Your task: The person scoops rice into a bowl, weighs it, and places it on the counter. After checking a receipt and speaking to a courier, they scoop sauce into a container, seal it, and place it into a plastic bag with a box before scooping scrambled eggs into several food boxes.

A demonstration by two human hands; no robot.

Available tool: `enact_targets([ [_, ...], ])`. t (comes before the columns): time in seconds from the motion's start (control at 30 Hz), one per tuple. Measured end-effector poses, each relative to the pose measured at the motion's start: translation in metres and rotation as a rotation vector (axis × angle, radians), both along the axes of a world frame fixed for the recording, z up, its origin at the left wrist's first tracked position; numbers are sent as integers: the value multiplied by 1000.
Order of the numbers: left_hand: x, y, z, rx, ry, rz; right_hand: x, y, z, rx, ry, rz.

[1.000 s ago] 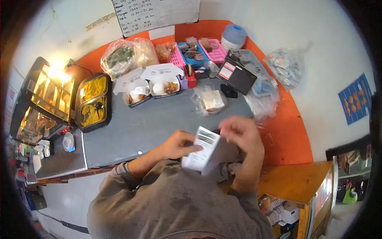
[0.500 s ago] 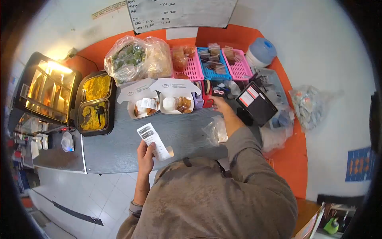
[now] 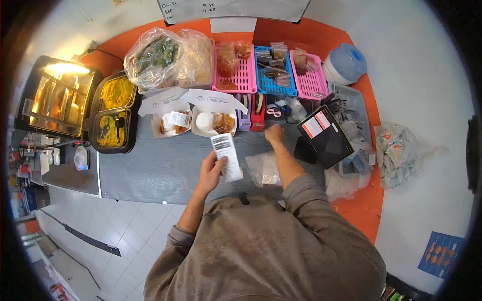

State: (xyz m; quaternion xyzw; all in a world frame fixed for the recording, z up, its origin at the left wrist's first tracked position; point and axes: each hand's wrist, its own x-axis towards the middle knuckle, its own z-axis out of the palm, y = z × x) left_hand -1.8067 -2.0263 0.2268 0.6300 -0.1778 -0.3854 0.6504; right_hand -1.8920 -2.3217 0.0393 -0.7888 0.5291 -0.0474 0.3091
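My left hand grips a long white printed receipt over the middle of the dark counter. My right hand is closed just below the red tape dispenser; whatever it may hold is too small to make out. Beside the red dispenser stands a purple one. Two open white boxes with food sit to the left: one has a printed slip on its food, the other holds rice and fried pieces. A clear plastic bag lies beneath my right forearm.
Pink and blue baskets of packets line the back, beside a large food bag. A black tablet stands at the right. At the left are trays of yellow food and a lit warmer.
My left hand has brought the receipt up and to the right, nearer the boxes. My right hand has drawn back from the red dispenser and closed. The camera view has shifted.
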Motion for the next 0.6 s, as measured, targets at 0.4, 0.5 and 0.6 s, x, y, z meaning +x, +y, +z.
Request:
enact_targets([
  [0.4,-17,-42,-3,55,-329,-224,0,87,198,976,-859,86],
  [0.5,-31,-34,11,14,-5,-195,14,94,214,730,-801,111],
  [0.6,-37,-11,-10,-3,216,-165,22,85,179,422,-839,270],
])
